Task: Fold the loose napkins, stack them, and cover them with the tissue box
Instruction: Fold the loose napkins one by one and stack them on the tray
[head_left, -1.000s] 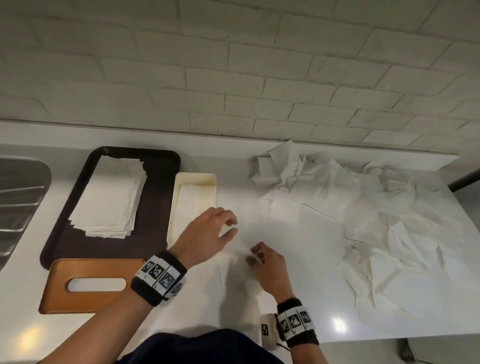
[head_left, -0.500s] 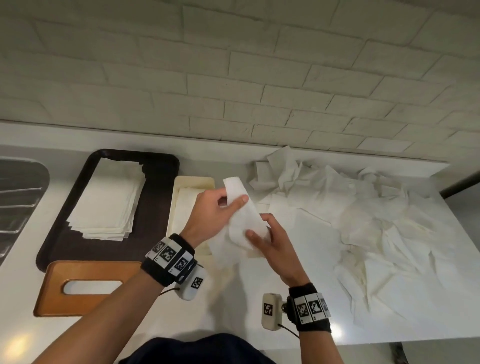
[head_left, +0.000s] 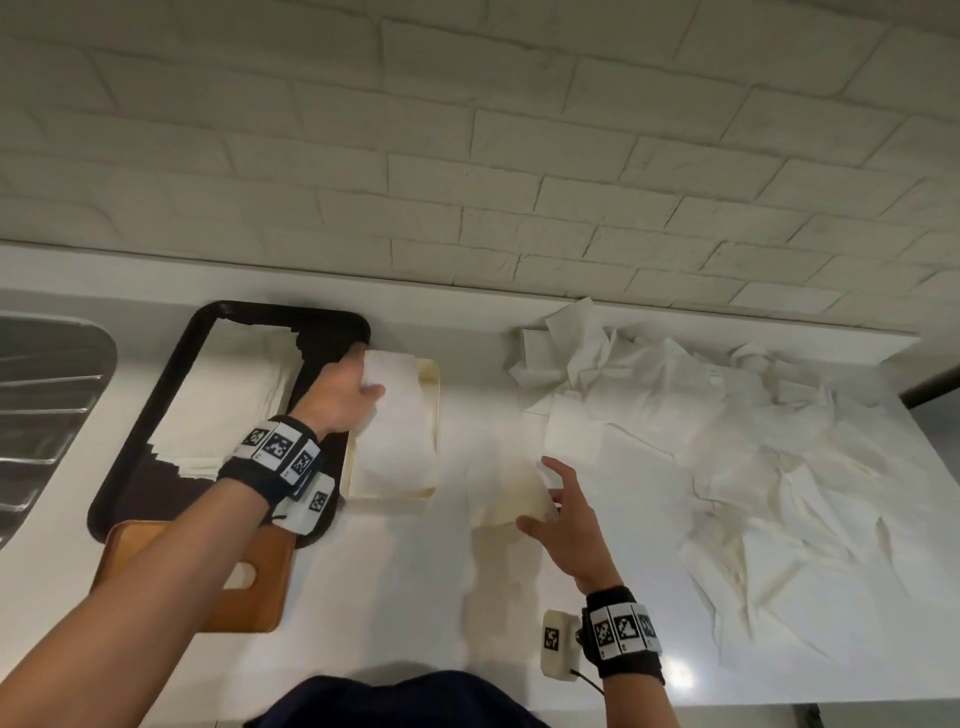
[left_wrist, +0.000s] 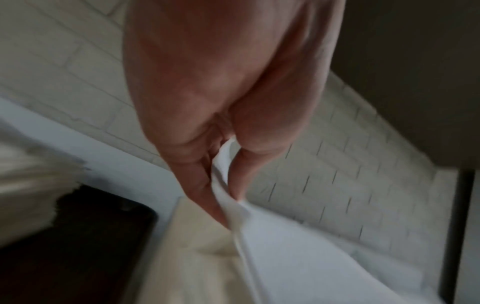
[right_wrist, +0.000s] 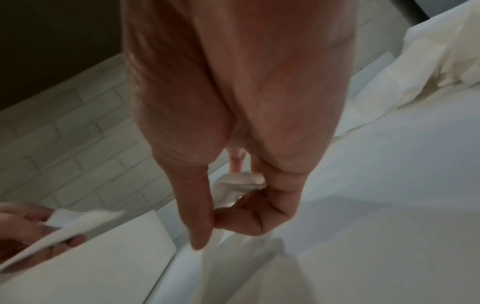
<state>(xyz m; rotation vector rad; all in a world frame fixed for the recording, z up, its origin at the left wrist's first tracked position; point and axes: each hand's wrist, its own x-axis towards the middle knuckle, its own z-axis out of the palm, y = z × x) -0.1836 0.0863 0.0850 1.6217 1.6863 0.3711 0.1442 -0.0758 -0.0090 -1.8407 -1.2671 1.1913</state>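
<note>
My left hand (head_left: 366, 387) pinches a folded white napkin (head_left: 397, 421) between thumb and fingers and holds it over the cream tray (head_left: 432, 374); the left wrist view shows the same pinch by my left hand (left_wrist: 228, 205) on the napkin (left_wrist: 272, 246). My right hand (head_left: 545, 499) grips a loose, blurred napkin (head_left: 506, 493) just above the counter, with thumb and curled fingers on it in the right wrist view, right hand (right_wrist: 215, 218). A stack of folded napkins (head_left: 228, 395) lies on the black tray (head_left: 332, 332). The brown tissue box cover (head_left: 260, 587) lies at the front left, partly under my left forearm.
A large heap of loose napkins (head_left: 727, 441) covers the right half of the white counter (head_left: 389, 597). A steel sink (head_left: 47, 405) lies at the far left. The white brick wall (head_left: 467, 156) runs along the back.
My left hand has carried the folded napkin left, from the counter's middle to above the cream tray. My right hand let go of it, moved right and took hold of another napkin.
</note>
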